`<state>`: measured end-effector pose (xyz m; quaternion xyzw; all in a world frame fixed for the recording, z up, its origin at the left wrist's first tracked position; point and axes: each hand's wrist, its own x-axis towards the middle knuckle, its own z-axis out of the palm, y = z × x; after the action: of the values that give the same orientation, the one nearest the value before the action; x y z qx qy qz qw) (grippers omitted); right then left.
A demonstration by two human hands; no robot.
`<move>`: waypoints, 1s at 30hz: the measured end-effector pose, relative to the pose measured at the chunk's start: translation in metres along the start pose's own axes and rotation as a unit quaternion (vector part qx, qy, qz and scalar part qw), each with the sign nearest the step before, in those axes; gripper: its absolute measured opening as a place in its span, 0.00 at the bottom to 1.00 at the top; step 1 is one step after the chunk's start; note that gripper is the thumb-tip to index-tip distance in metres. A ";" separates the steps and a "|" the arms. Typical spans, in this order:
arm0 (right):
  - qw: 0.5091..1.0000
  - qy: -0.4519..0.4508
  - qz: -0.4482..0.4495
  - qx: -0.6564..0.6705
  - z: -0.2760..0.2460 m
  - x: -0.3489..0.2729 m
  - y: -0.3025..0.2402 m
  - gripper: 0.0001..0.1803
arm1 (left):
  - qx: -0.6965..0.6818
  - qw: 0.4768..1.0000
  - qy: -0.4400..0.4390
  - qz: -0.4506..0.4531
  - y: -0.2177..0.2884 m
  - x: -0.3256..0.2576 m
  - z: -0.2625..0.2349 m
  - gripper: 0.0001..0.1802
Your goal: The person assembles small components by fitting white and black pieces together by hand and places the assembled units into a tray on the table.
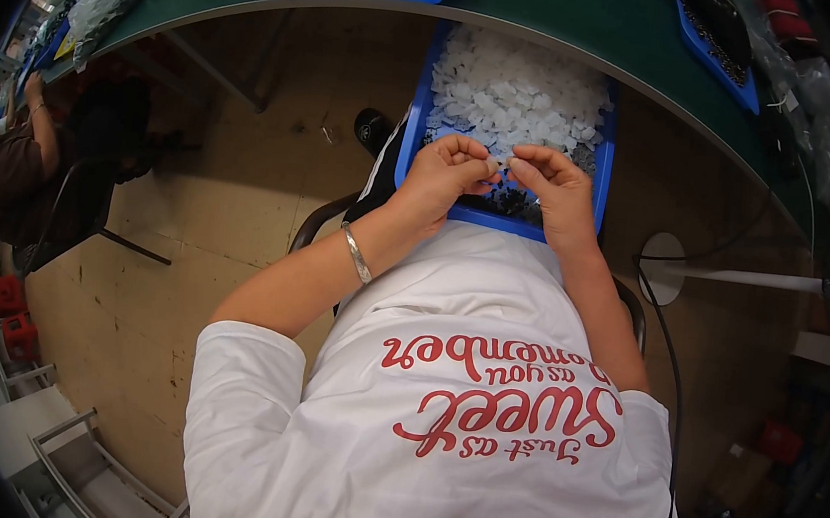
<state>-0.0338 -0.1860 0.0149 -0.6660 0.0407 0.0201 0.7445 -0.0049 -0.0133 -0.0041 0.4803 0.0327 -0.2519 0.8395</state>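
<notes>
By a green table (560, 1) over a tan floor (234, 172), above a blue tray (604, 162), the left hand (446, 175) and right hand (559, 191) pinch what seems a small pale piece (503, 164), its direction and long axis too tiny to tell.

A small pale piece (502, 164), too tiny for me to make out its shape, is pinched between the fingertips of the left hand (446, 174) and right hand (554, 185). Below it sits a blue tray (410, 149), heaped at its far end with thin, whitish, translucent flakes (522, 82); dark bits (512, 205) lie loose nearer the body.
</notes>
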 end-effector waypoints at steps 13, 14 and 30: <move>0.997 -0.039 0.018 -0.062 -0.007 0.004 0.003 0.07 | 0.058 0.996 0.043 0.060 -0.006 -0.003 0.009 0.08; 0.997 -0.050 0.026 -0.061 -0.009 0.005 0.003 0.09 | 0.061 0.995 0.044 0.061 -0.006 -0.004 0.009 0.08; 0.989 -0.060 0.003 -0.133 -0.012 0.004 -0.002 0.10 | 0.140 0.987 -0.029 0.070 -0.003 -0.002 0.003 0.05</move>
<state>-0.0298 -0.1977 0.0149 -0.7563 -0.0054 0.0673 0.6507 -0.0084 -0.0163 -0.0048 0.5871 -0.0608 -0.2084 0.7799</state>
